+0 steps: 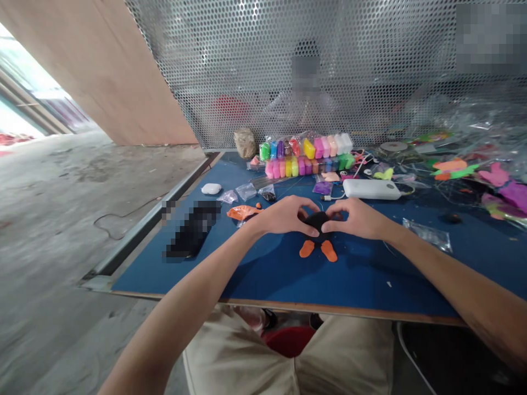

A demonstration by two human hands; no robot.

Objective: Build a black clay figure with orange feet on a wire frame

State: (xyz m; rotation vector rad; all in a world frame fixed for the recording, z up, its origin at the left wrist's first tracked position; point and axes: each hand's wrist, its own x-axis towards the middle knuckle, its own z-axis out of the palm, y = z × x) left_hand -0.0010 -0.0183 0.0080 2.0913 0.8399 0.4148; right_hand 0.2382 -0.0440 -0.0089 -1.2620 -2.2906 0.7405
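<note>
My left hand (284, 215) and my right hand (357, 218) meet over a black lump of clay (317, 221) on the blue table (288, 274). Both hands have their fingers curled round the lump and pinch it from either side. Two small flat orange clay pieces (318, 249) lie on the table just below the lump, touching or nearly touching its lower edge.
Behind my hands lie a white power bank (371, 189), packs of coloured clay (307, 154), an orange wrapper (241, 212), small clear bags and a white earbud case (211, 188). Coloured clay shapes and plastic wrap fill the right side. A perforated metal screen (329, 66) stands behind, a person beyond it.
</note>
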